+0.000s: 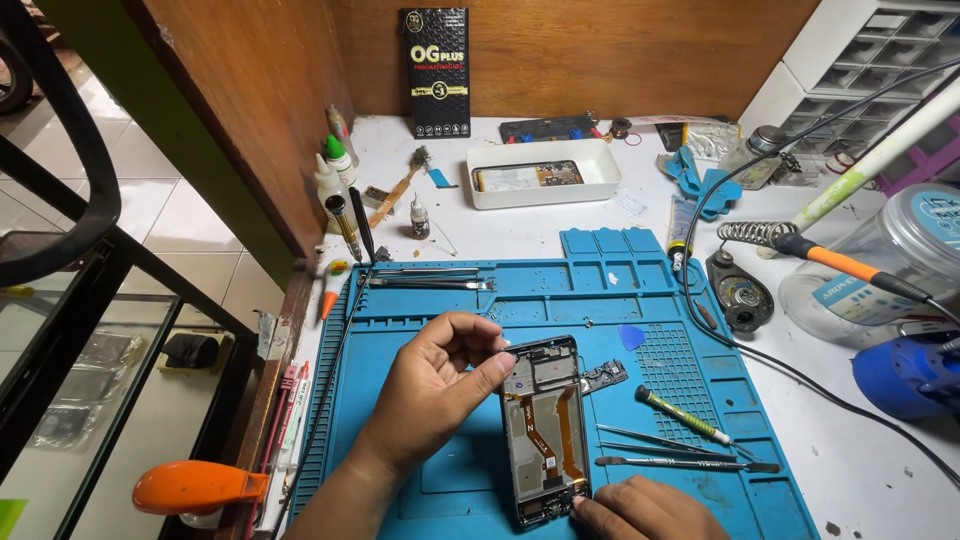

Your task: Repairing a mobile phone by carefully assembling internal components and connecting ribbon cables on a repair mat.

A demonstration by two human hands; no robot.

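Hands grip an opened phone (545,430) on the blue mat (640,300), left hand (440,385) pinching its top edge, right hand (640,510) its bottom; light, stiff, probably fragile, best held by the frame.

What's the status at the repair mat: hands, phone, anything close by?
Left hand grips the opened phone at its top. Right hand pinches its bottom edge. Screwdriver and tweezers lie just right, apart.
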